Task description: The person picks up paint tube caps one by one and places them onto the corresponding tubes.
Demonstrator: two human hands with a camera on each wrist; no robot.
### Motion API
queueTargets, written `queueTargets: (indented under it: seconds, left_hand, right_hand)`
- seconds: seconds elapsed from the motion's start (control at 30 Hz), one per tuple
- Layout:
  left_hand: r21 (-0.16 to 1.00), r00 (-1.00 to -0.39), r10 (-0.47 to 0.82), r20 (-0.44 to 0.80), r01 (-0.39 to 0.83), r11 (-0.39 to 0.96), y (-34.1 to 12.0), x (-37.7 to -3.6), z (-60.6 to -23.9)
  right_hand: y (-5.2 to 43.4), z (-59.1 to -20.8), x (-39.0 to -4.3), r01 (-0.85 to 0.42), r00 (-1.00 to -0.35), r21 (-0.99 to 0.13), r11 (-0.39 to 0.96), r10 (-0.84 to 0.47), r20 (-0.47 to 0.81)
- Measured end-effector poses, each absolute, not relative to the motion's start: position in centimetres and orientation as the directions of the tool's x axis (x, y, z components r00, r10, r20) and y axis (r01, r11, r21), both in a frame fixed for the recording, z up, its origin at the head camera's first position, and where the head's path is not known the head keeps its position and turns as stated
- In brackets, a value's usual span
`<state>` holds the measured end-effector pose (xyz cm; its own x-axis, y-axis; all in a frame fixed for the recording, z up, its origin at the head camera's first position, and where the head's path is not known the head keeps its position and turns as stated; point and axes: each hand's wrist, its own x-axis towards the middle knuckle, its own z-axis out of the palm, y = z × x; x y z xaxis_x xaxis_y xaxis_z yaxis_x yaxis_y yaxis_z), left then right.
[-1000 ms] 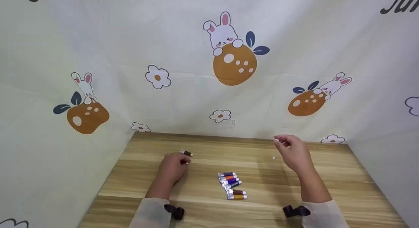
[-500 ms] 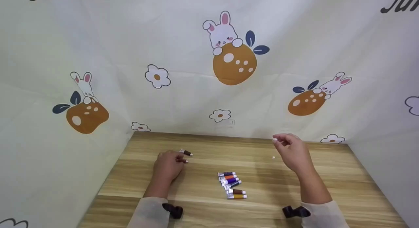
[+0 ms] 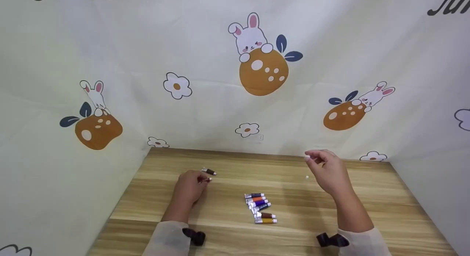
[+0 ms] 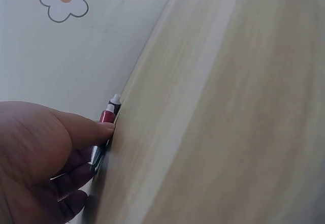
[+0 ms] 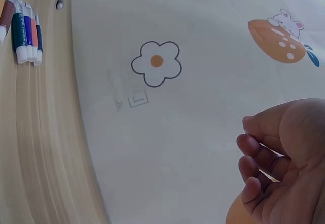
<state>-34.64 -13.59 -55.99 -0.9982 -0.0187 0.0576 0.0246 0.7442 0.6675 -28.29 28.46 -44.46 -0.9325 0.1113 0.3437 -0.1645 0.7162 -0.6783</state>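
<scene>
My left hand (image 3: pixel 190 188) is low over the left side of the table. Its thumb and fingers pinch a small paint tube (image 4: pixel 107 116), reddish with a white cap, which points right. Just beyond that hand lies a dark brown paint tube (image 3: pixel 209 172), also white-capped. My right hand (image 3: pixel 328 171) is raised near the back right edge, thumb and fingertip pinching a tiny white piece (image 3: pixel 307 158), too small to identify surely. In the right wrist view the fingertips mostly hide it. Another tiny white piece (image 3: pixel 307 177) lies on the table beside the right hand.
Several paint tubes (image 3: pixel 260 203) in dark, orange and purple lie bunched mid-table, caps to the right. A brown tube (image 3: pixel 267 215) and an ochre tube (image 3: pixel 267 221) lie just nearer. Printed cloth (image 3: pixel 205 112) walls the wooden table (image 3: pixel 286 237) at back and sides.
My left hand has drawn slightly left, and more of the reddish tube now shows past its fingers. My right hand has shifted a touch left, still pinching the white piece.
</scene>
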Motion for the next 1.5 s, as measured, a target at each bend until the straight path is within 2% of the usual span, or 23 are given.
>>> queueTargets:
  seconds: [0.73, 1.0, 1.5]
  left_hand:
    - [0.671, -0.999, -0.021, 0.038, 0.01, 0.741, -13.5, -34.6, -56.2]
    - [0.636, -0.995, -0.008, 0.103, 0.06, 0.769, -13.1, -34.5, -56.0]
    - [0.671, -0.985, -0.021, 0.172, 0.101, 0.735, -11.3, -33.4, -53.5]
  right_hand:
    - [26.9, -42.8, -26.2, -0.214, -0.925, -0.658, 0.722, 0.067, 0.374]
    - [26.2, -42.0, -25.2, -0.265, -0.905, -0.641, 0.721, 0.043, 0.422]
    - [24.6, -40.2, -22.5, -0.316, -0.896, -0.666, 0.676, 0.019, 0.444]
